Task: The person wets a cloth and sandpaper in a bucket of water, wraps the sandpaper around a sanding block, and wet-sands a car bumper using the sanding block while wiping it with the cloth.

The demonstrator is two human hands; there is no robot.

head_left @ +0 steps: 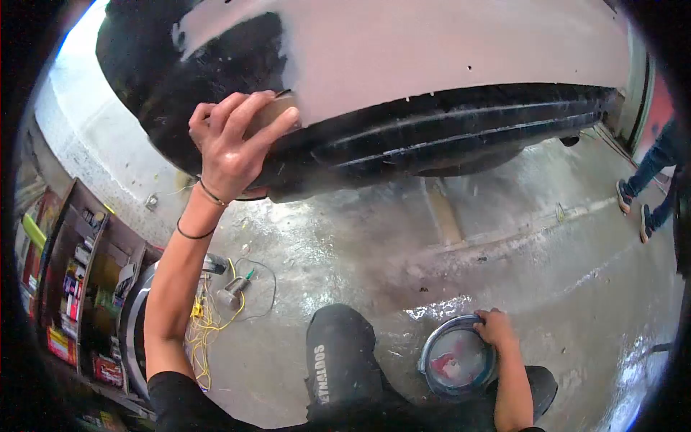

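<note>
My left hand is closed around a brownish sanding block, its fingers bent over it. The block is pressed to the lower corner of a car body panel, where pinkish-grey filler or primer meets black paint. My palm hides much of the block. Lower right, my right hand grips the rim of a round bucket standing on the floor beside my knee. Cloudy water with a reddish patch shows inside the bucket.
A black sill runs along the car's lower edge over wet concrete floor. At left are a shelf of boxes, a yellow cord and a power tool. Another person's legs stand at far right.
</note>
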